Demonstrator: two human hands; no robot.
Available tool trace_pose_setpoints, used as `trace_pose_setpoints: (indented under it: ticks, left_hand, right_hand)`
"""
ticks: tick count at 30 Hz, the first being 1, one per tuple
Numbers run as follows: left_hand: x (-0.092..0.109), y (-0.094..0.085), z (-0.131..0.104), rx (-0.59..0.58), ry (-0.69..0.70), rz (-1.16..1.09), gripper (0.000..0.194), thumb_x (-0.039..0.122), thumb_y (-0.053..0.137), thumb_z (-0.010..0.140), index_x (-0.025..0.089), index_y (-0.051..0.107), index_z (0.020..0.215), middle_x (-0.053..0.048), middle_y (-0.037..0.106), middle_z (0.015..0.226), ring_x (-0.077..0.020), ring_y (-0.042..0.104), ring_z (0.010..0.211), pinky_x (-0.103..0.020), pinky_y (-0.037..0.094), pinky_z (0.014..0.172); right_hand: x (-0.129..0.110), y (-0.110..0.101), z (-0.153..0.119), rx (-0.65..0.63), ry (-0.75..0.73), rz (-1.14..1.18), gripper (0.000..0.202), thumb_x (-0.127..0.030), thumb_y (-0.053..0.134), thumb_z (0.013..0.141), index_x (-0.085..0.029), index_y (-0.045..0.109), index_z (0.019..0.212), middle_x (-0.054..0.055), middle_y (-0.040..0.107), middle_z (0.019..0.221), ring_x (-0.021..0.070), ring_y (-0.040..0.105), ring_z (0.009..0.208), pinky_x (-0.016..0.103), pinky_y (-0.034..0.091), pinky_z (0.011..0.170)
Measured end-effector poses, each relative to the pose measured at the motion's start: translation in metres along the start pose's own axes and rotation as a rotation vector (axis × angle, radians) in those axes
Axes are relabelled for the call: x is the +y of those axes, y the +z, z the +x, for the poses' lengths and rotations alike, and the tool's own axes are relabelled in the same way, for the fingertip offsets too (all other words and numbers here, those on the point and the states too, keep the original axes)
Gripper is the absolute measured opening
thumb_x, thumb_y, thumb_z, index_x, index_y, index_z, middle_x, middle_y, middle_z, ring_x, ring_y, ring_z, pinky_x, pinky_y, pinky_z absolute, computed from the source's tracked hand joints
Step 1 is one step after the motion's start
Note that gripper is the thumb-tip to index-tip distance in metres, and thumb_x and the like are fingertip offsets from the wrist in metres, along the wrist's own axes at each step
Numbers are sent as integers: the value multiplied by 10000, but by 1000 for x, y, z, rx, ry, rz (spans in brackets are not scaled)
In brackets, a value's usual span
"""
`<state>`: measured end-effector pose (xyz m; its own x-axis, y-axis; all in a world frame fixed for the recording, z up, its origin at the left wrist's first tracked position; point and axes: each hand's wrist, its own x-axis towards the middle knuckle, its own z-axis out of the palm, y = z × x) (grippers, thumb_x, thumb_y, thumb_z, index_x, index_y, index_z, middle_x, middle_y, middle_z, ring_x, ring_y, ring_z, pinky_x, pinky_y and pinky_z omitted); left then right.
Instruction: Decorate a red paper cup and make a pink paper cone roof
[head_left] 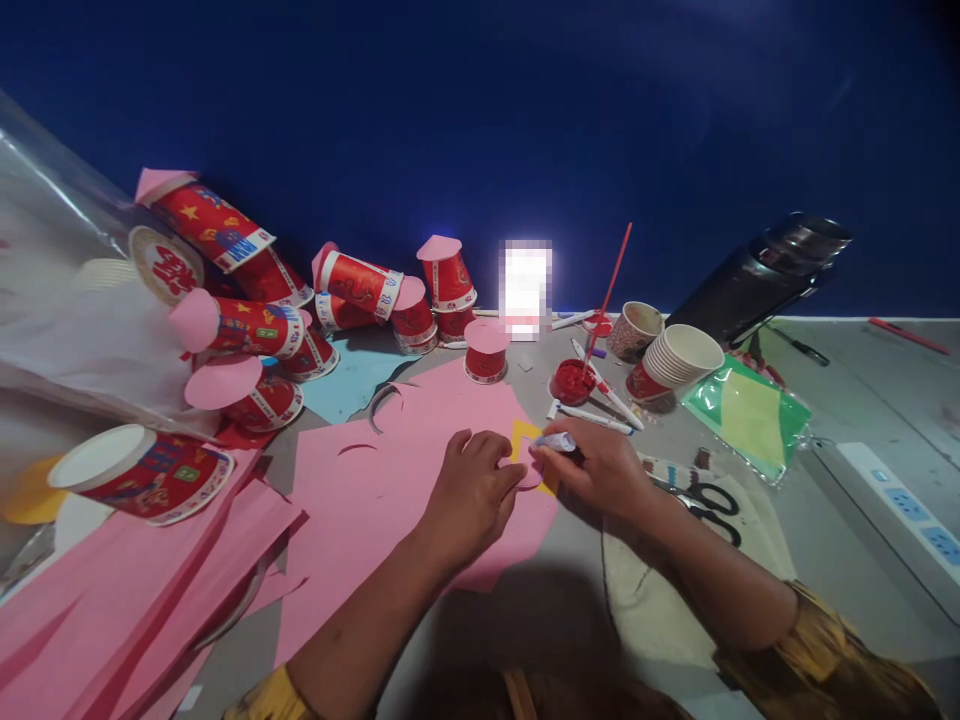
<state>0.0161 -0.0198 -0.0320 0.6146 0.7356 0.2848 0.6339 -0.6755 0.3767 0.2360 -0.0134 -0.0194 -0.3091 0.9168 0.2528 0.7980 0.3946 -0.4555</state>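
Observation:
At the middle of the table my right hand is closed round a white marker pen, its tip low over a small pink paper piece. My left hand pinches the near left edge of that piece between thumb and fingers. Beneath both lies a yellow sheet, partly hidden by the hands. Large pink paper with cut curves spreads under my left hand and forearm. Just beyond the hands stands a red paper cup with a round pink top.
Several decorated red cups with pink cones pile at the left. Behind my right hand are a red paint pot with a brush, loose markers and stacked cups. Scissors, a black flask and a power strip lie right.

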Motion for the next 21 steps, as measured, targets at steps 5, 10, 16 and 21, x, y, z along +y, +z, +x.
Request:
trace_pose_setpoints:
  ticks: [5,10,16,21]
  left_hand:
    - [1,-2,1,10,-6,8,252,98,577,899,229,757,1017,-96,674,1068,-252,592,1020,-477,419,956]
    - [1,-1,0,22,13,9,241,83,587,887,216,752,1002,-97,673,1054,-251,598,1014,-478,435,947]
    - [-2,5,-1,153,28,-16,278,9,591,850,200,732,994,-71,679,961,-221,613,915,-431,489,880]
    - [-5,3,-2,404,-2,-16,264,15,595,871,188,734,1013,-123,638,1120,-255,609,1014,-400,555,818]
  right_hand:
    - [-1,6,2,-46,-4,-11,165,-335,603,963,-215,713,993,59,773,866,224,697,780,303,435,686]
    - [8,-6,9,222,158,150,181,-368,616,930,-216,704,976,44,773,855,199,676,721,291,473,677]
    - [12,-18,6,138,224,173,184,-370,630,877,-207,696,930,5,719,699,166,592,579,267,412,586]
    - [11,-21,3,-39,167,24,134,-309,644,856,-214,719,912,18,733,704,173,593,605,275,347,600]
